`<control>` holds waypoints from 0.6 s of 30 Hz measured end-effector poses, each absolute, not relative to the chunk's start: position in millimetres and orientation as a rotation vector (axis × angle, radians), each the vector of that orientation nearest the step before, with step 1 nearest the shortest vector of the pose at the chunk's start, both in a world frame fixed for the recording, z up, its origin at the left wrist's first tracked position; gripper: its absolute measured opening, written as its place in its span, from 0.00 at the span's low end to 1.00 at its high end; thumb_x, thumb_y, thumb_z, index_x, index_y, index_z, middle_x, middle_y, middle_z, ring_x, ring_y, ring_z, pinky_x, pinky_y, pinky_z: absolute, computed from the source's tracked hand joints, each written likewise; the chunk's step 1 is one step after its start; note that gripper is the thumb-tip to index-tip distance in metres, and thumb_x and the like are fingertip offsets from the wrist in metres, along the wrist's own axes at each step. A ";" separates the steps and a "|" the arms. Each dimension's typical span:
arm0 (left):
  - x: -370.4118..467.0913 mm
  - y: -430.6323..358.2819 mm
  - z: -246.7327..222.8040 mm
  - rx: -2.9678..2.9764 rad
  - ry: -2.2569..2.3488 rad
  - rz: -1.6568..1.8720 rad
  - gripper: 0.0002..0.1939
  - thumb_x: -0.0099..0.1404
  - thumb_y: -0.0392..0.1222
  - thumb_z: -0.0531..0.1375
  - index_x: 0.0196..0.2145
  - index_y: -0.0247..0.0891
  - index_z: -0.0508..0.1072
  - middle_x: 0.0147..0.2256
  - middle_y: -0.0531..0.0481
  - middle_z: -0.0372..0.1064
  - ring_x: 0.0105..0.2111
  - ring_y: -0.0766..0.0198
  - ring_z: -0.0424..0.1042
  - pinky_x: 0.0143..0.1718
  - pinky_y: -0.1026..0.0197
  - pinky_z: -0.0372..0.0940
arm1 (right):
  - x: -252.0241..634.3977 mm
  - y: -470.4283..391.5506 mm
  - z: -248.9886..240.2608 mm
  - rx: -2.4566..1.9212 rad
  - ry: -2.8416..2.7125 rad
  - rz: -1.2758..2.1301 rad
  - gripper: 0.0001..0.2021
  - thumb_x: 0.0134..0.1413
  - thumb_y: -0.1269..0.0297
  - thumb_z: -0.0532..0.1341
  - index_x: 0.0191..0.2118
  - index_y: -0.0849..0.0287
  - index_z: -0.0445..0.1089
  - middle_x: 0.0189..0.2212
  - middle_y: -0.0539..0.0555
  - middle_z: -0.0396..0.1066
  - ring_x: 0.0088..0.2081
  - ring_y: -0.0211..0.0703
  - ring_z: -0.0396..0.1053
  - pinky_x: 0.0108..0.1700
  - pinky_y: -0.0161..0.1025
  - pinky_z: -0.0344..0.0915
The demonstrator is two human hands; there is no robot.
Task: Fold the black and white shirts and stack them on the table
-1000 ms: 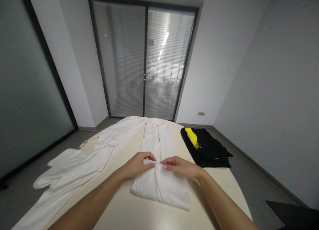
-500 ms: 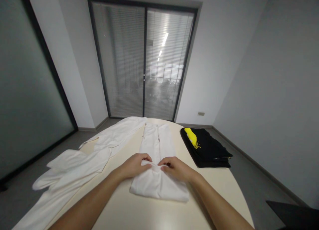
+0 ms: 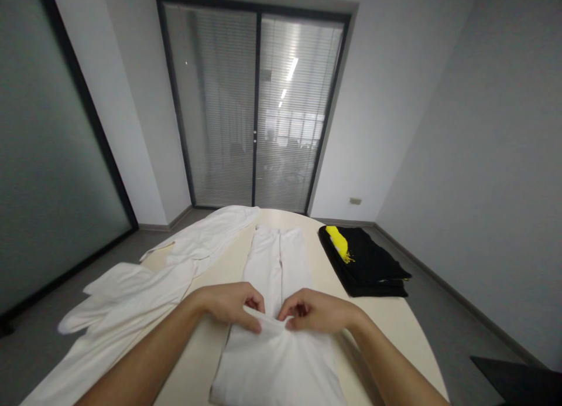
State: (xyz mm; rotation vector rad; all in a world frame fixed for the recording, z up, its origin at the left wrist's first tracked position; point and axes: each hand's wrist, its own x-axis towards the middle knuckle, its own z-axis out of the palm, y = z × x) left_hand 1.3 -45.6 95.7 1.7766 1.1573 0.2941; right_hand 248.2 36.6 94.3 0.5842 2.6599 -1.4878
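A white garment (image 3: 281, 362), partly folded over itself, lies lengthwise on the table in front of me. My left hand (image 3: 235, 305) pinches the folded-over edge on its left, thumb on top and fingers curled beneath. Close beside it, my right hand (image 3: 314, 312) grips the same edge between thumb and fingers. Beyond the hands, the garment's far part stretches flat, with a seam or gap running down its middle. The fold's near end reaches the bottom of the view.
Another white garment (image 3: 175, 277) is spread loosely along the left side of the round table (image 3: 404, 359), hanging over its edge. Folded black clothing (image 3: 366, 256) with a yellow print sits at the right. A dark flat object (image 3: 513, 379) shows at the lower right, past the table.
Both hands have come nearer to me, drawing the folded edge with them. The garment's far end has slid slightly toward me, and the near fold now reaches the bottom of the view.
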 end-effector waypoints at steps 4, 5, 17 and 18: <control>2.8 -37.8 95.3 1.868 1.384 0.778 0.14 0.59 0.48 0.62 0.40 0.39 0.76 0.40 0.51 0.76 0.41 0.59 0.72 0.44 0.62 0.64 | 244.9 39.6 94.5 0.840 3.118 -1.355 0.13 0.60 0.62 0.57 0.45 0.58 0.77 0.36 0.54 0.74 0.36 0.41 0.67 0.39 0.36 0.62; 2.9 -34.3 90.5 1.853 1.459 0.900 0.14 0.60 0.47 0.62 0.41 0.39 0.75 0.41 0.50 0.76 0.42 0.58 0.72 0.47 0.60 0.64 | 243.1 41.4 90.7 0.897 3.206 -1.307 0.14 0.61 0.62 0.56 0.46 0.58 0.76 0.40 0.56 0.74 0.40 0.43 0.68 0.43 0.38 0.63; -9.7 -17.2 38.0 1.923 1.768 0.920 0.15 0.58 0.38 0.61 0.44 0.40 0.74 0.43 0.47 0.76 0.44 0.57 0.74 0.48 0.59 0.65 | 257.5 65.6 74.6 1.136 3.095 -0.830 0.10 0.55 0.63 0.58 0.36 0.62 0.75 0.35 0.57 0.72 0.38 0.44 0.67 0.42 0.39 0.61; -10.0 -17.7 38.4 1.929 1.776 0.905 0.16 0.57 0.38 0.61 0.44 0.40 0.74 0.44 0.47 0.76 0.45 0.57 0.74 0.49 0.58 0.65 | 259.9 65.5 78.1 1.099 3.103 -0.839 0.09 0.53 0.65 0.58 0.34 0.62 0.74 0.35 0.56 0.72 0.38 0.44 0.66 0.42 0.39 0.60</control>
